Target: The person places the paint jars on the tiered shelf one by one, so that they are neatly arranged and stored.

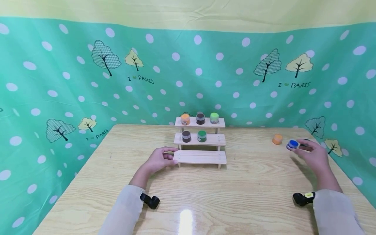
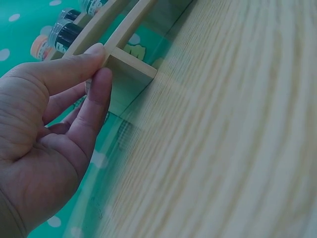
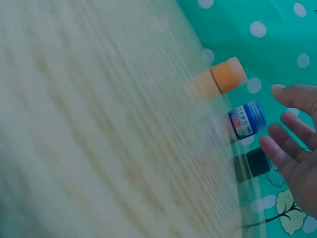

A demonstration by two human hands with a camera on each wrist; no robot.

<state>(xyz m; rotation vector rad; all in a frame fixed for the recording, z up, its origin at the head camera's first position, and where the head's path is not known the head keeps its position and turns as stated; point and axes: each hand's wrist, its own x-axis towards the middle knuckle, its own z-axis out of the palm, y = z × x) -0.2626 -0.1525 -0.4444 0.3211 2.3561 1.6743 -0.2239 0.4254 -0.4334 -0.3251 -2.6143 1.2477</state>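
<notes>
My left hand pinches the left end of the lowest step of a three-tier wooden display rack between thumb and fingers; the left wrist view shows the thumb on the step's corner. On the right side of the table, my right hand is at a small paint jar with a blue lid. In the right wrist view its fingers are parted just above that jar, not closed round it. An orange jar stands to one side of the blue one, a dark green jar to the other.
On the rack's top step stand an orange jar, a dark brown jar and a light green jar. The middle step holds a dark jar and a green jar. A dotted green cloth hangs behind the wooden table.
</notes>
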